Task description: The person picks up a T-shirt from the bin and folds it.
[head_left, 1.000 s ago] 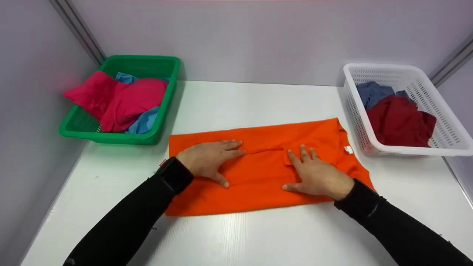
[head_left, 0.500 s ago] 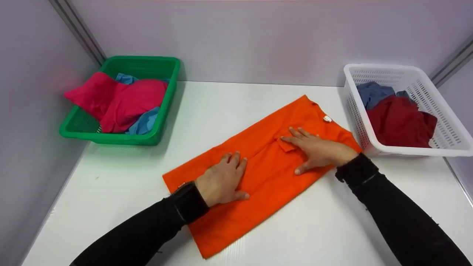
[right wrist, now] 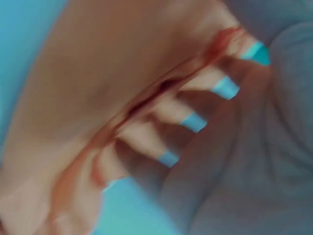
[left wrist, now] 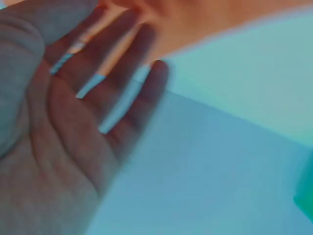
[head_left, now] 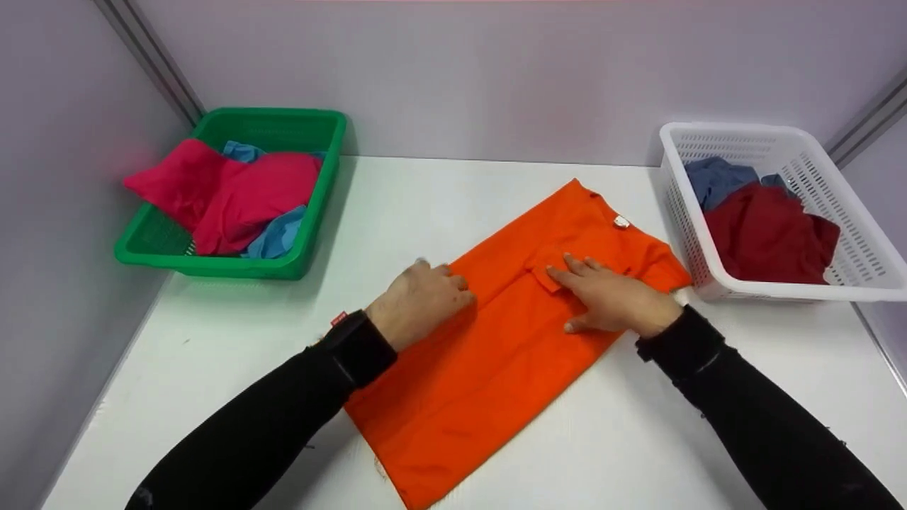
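Observation:
A folded orange shirt [head_left: 489,368] lies slantwise on the white table, its neck end with a small white label [head_left: 621,222] toward the far right. My right hand [head_left: 611,299] rests spread on the shirt's upper part, over a small folded flap. Above the shirt's left long edge is my left hand [head_left: 423,301], its fingers loosely bent. In the left wrist view the fingers [left wrist: 122,73] are apart, with nothing between them and the orange cloth beyond. The right wrist view shows the palm [right wrist: 244,161] over the blurred cloth.
At the back left stands a green basket [head_left: 301,248] with pink and blue clothes [head_left: 262,188] in it, some hanging over its rim. A white basket [head_left: 861,237] with dark red and blue clothes [head_left: 772,230] is at the back right, close to the shirt's neck end. Walls enclose the table.
The shirt has turned counterclockwise from nearly level to slanted, neck end away from me. My left hand has just lifted off it toward its far edge. The right hand stays on the cloth.

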Demonstrator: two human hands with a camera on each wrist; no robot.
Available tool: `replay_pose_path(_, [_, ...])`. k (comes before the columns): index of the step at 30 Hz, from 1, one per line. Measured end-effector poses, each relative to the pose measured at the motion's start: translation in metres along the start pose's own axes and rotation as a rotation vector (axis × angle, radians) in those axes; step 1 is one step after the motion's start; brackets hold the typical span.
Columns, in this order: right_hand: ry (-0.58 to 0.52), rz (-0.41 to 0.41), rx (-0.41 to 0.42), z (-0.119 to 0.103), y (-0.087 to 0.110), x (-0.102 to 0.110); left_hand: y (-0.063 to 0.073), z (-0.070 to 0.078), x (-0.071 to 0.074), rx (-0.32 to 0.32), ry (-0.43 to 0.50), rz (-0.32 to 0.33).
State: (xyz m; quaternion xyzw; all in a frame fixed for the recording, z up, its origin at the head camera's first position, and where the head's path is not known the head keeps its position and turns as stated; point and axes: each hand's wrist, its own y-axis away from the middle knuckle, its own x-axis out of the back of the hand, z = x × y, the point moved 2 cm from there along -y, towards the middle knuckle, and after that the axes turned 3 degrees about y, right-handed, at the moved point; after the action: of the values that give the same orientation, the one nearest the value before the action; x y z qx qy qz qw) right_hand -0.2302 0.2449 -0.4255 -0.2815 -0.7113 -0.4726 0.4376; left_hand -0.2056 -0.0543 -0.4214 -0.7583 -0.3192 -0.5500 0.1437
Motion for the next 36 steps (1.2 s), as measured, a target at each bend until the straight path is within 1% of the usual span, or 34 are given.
replay_pose_path(1, [0.005, 0.011, -0.036, -0.007, 0.003, -0.002, -0.003, -0.004, -0.002, -0.023, -0.012, 0.0])
replay_pose_path(3, [-0.01, 0.012, -0.106, -0.021, 0.007, -0.007, -0.008, -0.009, -0.007, -0.063, -0.013, -0.03])
replay_pose_path(5, [-0.027, 0.01, -0.148, -0.032, 0.009, -0.013, -0.012, -0.013, -0.012, -0.09, 0.018, -0.078])
replay_pose_path(6, [-0.035, 0.006, -0.155, -0.035, 0.009, -0.016, -0.013, -0.014, -0.014, -0.096, 0.046, -0.107])
replay_pose_path(8, [-0.034, -0.003, -0.143, -0.038, 0.007, -0.02, -0.013, -0.014, -0.017, -0.093, 0.094, -0.147])
replay_pose_path(10, [-0.018, 0.005, -0.114, -0.037, 0.005, -0.02, -0.011, -0.014, -0.018, -0.08, 0.136, -0.161])
replay_pose_path(12, [-0.011, 0.004, -0.078, -0.03, 0.001, -0.019, -0.008, -0.011, -0.018, -0.072, 0.158, -0.154])
replay_pose_path(14, [-0.014, -0.011, -0.038, -0.022, -0.003, -0.016, -0.005, -0.006, -0.017, -0.073, 0.154, -0.134])
replay_pose_path(17, [-0.038, -0.044, 0.016, -0.008, -0.012, -0.011, -0.001, 0.003, -0.016, -0.087, 0.148, -0.107])
replay_pose_path(19, [-0.047, -0.06, 0.05, 0.001, -0.018, -0.007, 0.0, 0.01, -0.016, -0.101, 0.165, -0.106])
replay_pose_path(22, [-0.061, -0.073, 0.096, 0.012, -0.028, -0.002, 0.0, 0.02, -0.016, -0.113, 0.251, -0.133])
replay_pose_path(26, [-0.065, -0.094, 0.145, 0.021, -0.038, 0.004, 0.0, 0.03, -0.017, -0.099, 0.404, -0.175])
replay_pose_path(29, [-0.049, -0.105, 0.172, 0.024, -0.042, 0.006, 0.0, 0.035, -0.017, -0.079, 0.459, -0.182])
replay_pose_path(31, [-0.038, -0.101, 0.171, 0.022, -0.04, 0.007, -0.001, 0.037, -0.016, -0.069, 0.457, -0.176])
replay_pose_path(33, [-0.019, -0.07, 0.151, 0.018, -0.035, 0.006, -0.001, 0.037, -0.014, -0.058, 0.452, -0.17])
replay_pose_path(36, [0.019, -0.004, 0.07, 0.005, -0.021, 0.006, -0.001, 0.039, -0.013, -0.042, 0.445, -0.172])
